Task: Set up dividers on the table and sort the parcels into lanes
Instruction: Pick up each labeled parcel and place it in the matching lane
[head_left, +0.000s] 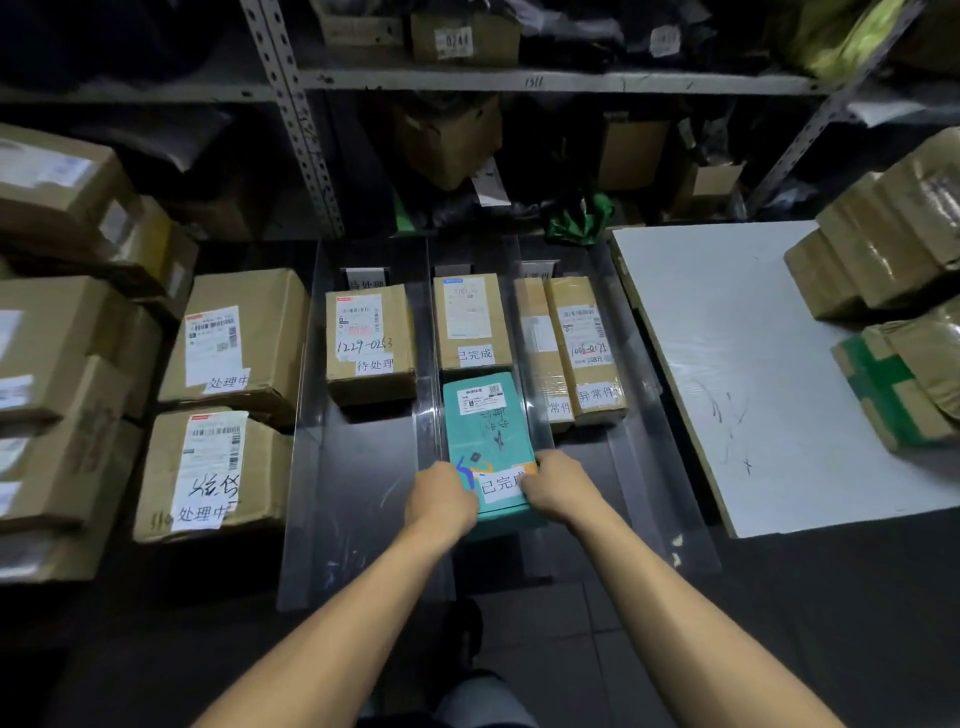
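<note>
Being gripped at its near-left corner by the left hand (441, 491), fingers curled on it, the teal parcel (488, 441) is being lined up in the middle lane (behind brown box (471, 322)); the right hand (558, 486) is clamping the near-right corner.

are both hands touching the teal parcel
Touching: the head view shows the left hand and right hand gripping the teal parcel's near corners.

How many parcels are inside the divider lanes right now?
5: one brown box in the left lane; brown box and teal parcel in the middle; two brown boxes on the right.
</note>
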